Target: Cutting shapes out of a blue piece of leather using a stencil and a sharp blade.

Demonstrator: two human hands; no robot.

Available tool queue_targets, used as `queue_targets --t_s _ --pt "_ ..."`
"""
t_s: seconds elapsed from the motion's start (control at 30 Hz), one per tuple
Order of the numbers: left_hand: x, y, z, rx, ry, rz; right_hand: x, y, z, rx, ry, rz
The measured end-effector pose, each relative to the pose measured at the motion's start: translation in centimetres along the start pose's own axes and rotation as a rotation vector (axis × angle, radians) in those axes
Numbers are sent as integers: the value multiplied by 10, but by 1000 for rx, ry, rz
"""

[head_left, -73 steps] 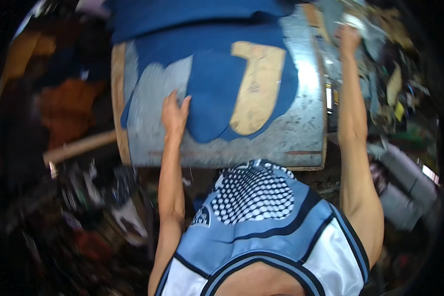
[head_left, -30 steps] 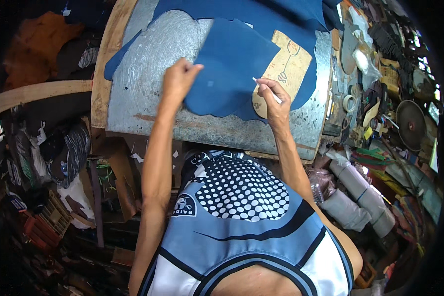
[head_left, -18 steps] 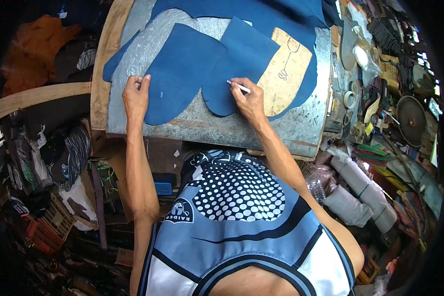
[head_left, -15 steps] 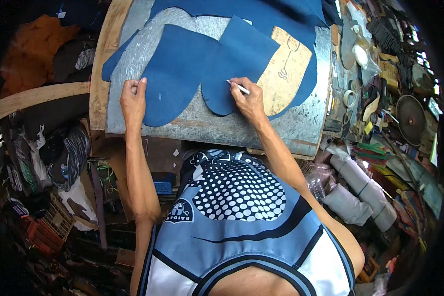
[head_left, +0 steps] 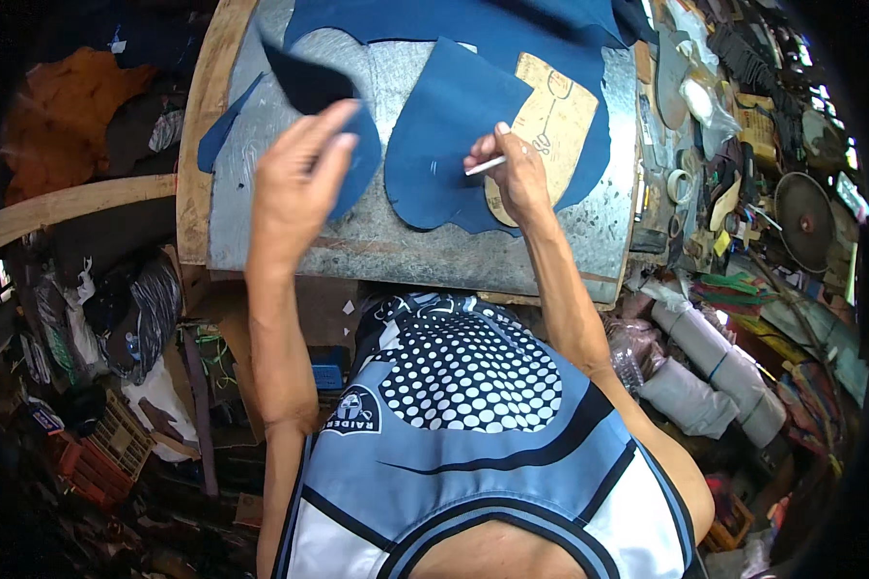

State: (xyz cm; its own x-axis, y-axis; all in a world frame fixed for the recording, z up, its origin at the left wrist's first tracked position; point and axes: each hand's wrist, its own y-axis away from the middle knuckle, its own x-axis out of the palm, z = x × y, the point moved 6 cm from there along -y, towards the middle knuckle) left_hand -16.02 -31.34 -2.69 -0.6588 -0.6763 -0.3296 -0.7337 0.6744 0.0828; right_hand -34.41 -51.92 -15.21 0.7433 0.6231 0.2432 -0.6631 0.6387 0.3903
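Note:
My left hand (head_left: 294, 183), slightly blurred, is at a cut blue sheet piece (head_left: 365, 164) on the left. Its thumb and fingers are stretched out and apart against the piece. That piece is curled up, baring its dark underside (head_left: 309, 82). My right hand (head_left: 519, 179) is closed round a slim white pen (head_left: 486, 165), its tip pointing left. Beneath the pen lies another rounded blue piece (head_left: 444, 116) with small pale marks on it. A tan card template (head_left: 562, 111) with drawn lines lies on the blue material, partly hidden by my right hand.
A larger blue sheet (head_left: 434, 19) spreads over the far side of the metal-topped table (head_left: 396, 259). Wooden edging (head_left: 195, 183) runs along its left. A tape roll (head_left: 681, 187) and a round fan-like object (head_left: 803, 227) are on the right, with wrapped rolls (head_left: 714, 357) below.
My left hand has moved right and up, and the left blue piece has lifted and curled away from the other piece. My right hand has shifted slightly right, still with the pen.

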Motion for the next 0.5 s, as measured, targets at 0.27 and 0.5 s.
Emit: queue_targets --t_s 0.27,0.5 --pt "170 7 47 339 -711 377 -29 -21 1 19 195 -132" --pt "120 55 89 154 -834 138 -73 -32 -34 175 -335 -253"
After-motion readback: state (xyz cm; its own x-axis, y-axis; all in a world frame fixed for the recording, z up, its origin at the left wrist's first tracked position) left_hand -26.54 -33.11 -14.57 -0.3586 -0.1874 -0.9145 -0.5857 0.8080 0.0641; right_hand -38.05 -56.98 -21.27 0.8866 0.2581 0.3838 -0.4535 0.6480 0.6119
